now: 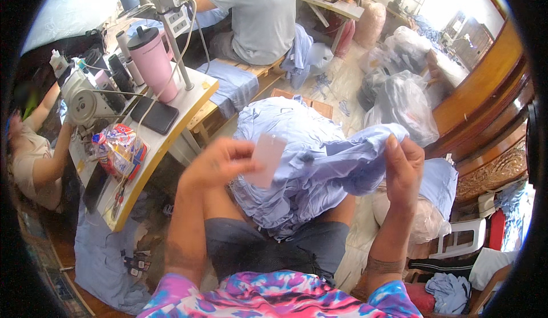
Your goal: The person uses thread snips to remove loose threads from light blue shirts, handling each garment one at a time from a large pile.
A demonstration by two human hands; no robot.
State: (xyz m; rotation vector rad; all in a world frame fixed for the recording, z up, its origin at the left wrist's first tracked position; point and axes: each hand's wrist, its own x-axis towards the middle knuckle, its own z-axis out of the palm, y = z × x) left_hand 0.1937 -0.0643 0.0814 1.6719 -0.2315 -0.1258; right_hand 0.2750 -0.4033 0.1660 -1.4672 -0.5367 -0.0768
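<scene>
Left hand (pixel 220 163), wrist bending inward from a raised forearm: thumb and fingers are pinching a pale pinkish rectangular card (pixel 269 161). Light-blue crumpled cloth (pixel 279 121): heap is resting on the dark-shorted lap (pixel 234 246). Right hand (pixel 403 167), forearm standing nearly upright: thumb and fingers are gripping a lifted edge of that cloth. Room: white-topped, yellow-edged table (pixel 200 84) is bearing a black flat phone (pixel 154 116) and a pink lidded tumbler (pixel 155 64); grey-shirted co-worker (pixel 262 21) is sitting beyond; clear plastic bags (pixel 402 104) are lying at right.

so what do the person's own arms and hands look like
Both the left hand and right hand are bare, without gloves. Short sleeves swirl with pink, blue, purple and white. Dark markings, perhaps tattoos, show on both forearms; their design is too blurred to read.
</scene>
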